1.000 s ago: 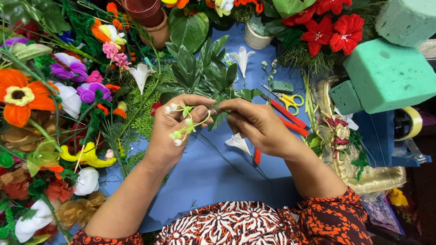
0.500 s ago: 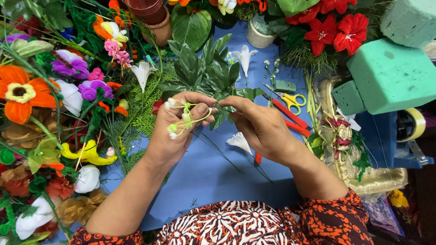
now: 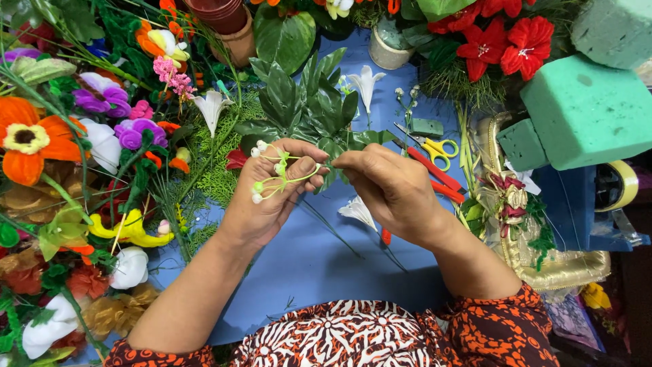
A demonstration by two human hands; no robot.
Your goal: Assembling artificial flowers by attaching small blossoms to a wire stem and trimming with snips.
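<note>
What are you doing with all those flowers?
A person's left hand holds a small sprig of white buds on thin green stems, and the right hand pinches its end. Both hands are above a blue table. Fake flowers are heaped on the left, green foam blocks sit on the right, and yellow-handled scissors lie behind the hands.

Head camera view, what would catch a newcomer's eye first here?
Dead centre, the left hand and right hand meet over the blue table, pinching a thin green sprig of small white buds between them. Down the left edge a big orange flower stands out among heaped artificial blooms. At upper right sit red flowers and large green foam blocks.
</note>
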